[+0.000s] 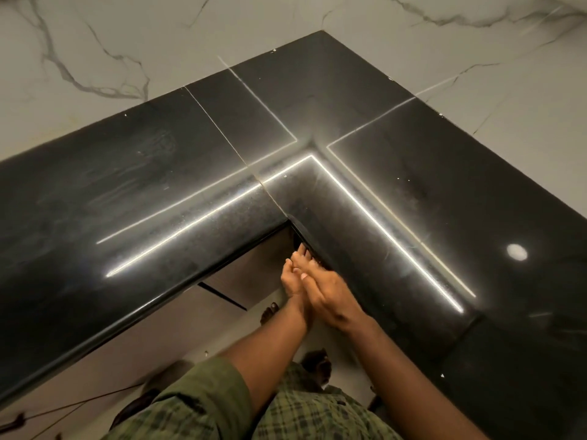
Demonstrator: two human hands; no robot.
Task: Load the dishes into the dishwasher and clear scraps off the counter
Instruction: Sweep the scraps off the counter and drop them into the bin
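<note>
**A:** What carries everything here?

**B:** A glossy black L-shaped stone countertop [165, 198], set against white marble-veined wall tiles [95, 49]. Bright strip-light reflections run along both of its legs and meet near the inner corner.

**A:** And the hands?

**B:** Both are at that inner corner, just below the front edge. The left hand [293, 282] and right hand [330, 296] are pressed side by side, fingers straight and pointing up toward the underside of the edge. The fingertips [300, 250] touch the dark rim there. Neither hand visibly holds anything, though I cannot tell whether something small lies between the palms.

**A:** Dishes, scraps?

**B:** Only tiny pale specks [398, 179] scattered on the right leg of the countertop and along its back edge by the wall. The dishwasher does not show.

**A:** Any writing or brand?

**B:** None readable. Below, a green checked garment [301, 414] and a green sleeve [203, 395] fill the bottom edge, with brown cabinet fronts [254, 271] under the countertop.
</note>
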